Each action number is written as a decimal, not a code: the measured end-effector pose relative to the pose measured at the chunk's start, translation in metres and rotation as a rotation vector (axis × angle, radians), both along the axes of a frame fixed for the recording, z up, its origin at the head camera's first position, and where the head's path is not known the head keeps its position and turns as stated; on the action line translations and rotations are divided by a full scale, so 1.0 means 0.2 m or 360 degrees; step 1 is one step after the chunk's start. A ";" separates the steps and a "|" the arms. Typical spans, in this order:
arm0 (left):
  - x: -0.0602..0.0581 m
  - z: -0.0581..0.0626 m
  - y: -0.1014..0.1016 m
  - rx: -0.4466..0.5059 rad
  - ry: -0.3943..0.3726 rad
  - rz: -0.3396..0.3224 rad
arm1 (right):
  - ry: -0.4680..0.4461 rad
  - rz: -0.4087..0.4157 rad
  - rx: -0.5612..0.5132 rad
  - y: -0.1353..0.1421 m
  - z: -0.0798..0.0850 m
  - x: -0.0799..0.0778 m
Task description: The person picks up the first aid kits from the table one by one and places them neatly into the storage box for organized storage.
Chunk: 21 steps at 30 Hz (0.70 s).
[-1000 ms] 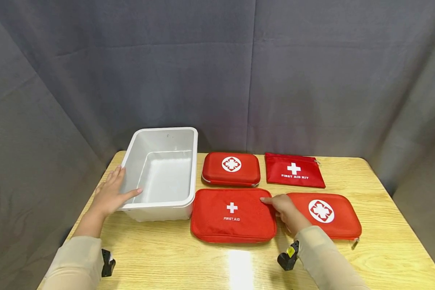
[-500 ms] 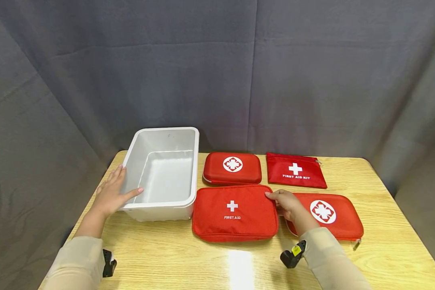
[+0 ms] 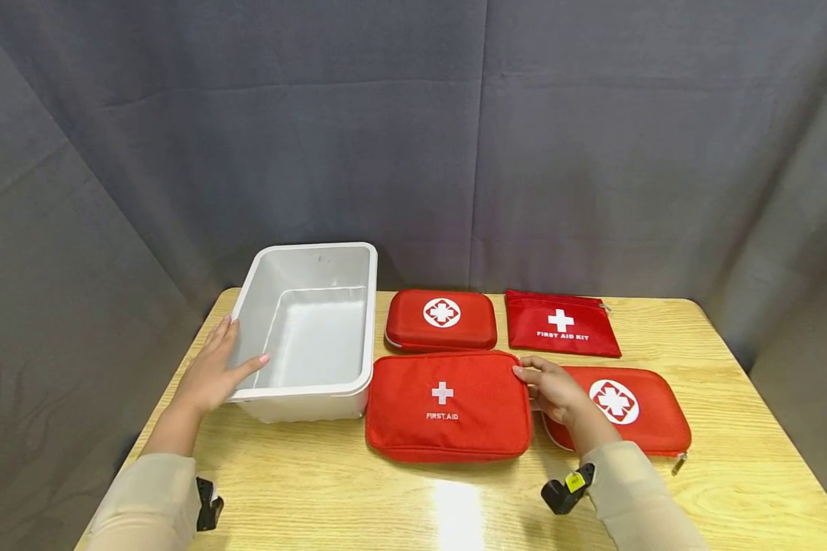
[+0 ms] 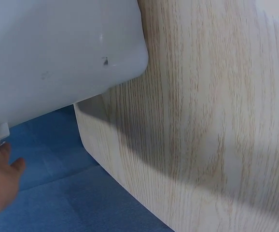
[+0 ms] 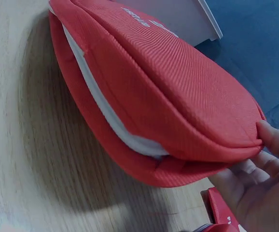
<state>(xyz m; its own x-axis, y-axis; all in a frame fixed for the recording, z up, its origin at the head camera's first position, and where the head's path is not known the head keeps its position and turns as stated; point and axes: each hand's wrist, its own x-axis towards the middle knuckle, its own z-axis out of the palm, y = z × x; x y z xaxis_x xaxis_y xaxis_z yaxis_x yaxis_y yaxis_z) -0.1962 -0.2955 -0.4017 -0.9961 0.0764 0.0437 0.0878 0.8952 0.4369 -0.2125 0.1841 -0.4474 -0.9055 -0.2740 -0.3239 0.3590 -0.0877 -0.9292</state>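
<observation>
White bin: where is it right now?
Head view: the white bin sits on the table's left side, left of the FIRST AID pouch, left hand at its near-left corner.

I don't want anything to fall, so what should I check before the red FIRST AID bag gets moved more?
1. Right hand has a grip: ok, it pinches the FIRST AID bag near its far right corner, thumb on top.
2. Left hand is on the white bin: ok, it rests at the left rim.
3. Bin's opening faces up: ok.
4. Bag is fully off the table: cannot tell.
5. Bag is clear of the small red case behind it: cannot tell, they look close.
</observation>
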 end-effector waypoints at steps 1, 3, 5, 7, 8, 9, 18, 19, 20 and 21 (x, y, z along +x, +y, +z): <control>0.00 0.00 0.00 -0.0004 -0.0003 -0.0002 | 0.0010 -0.0012 -0.0015 0.00 0.00 0.00; 0.00 0.00 0.00 -0.0009 -0.0008 -0.0004 | 0.0029 -0.0032 -0.0050 0.00 0.01 0.01; 0.01 0.01 0.00 -0.0013 -0.0009 -0.0002 | 0.0047 -0.0052 -0.0096 0.00 0.02 0.02; 0.01 0.01 0.01 -0.0011 -0.0013 0.0000 | 0.0068 -0.0066 -0.0145 0.00 0.04 0.02; 0.01 0.01 0.01 -0.0009 -0.0015 0.0001 | 0.0083 -0.0067 -0.0161 0.00 0.05 0.02; 0.01 0.01 0.01 -0.0006 -0.0017 0.0002 | 0.0100 -0.0067 -0.0180 0.01 0.06 0.02; 0.00 0.01 0.00 -0.0009 -0.0012 -0.0004 | 0.0183 -0.0209 -0.0367 0.02 0.15 0.03; 0.00 0.01 0.01 -0.0011 -0.0007 -0.0005 | 0.0189 -0.0232 -0.0392 0.02 0.16 0.02; 0.00 0.01 0.01 -0.0011 -0.0003 -0.0005 | 0.0193 -0.0262 -0.0423 0.02 0.16 0.02; 0.00 0.00 0.00 -0.0014 0.0006 -0.0007 | 0.0197 -0.0287 -0.0455 0.02 0.17 0.02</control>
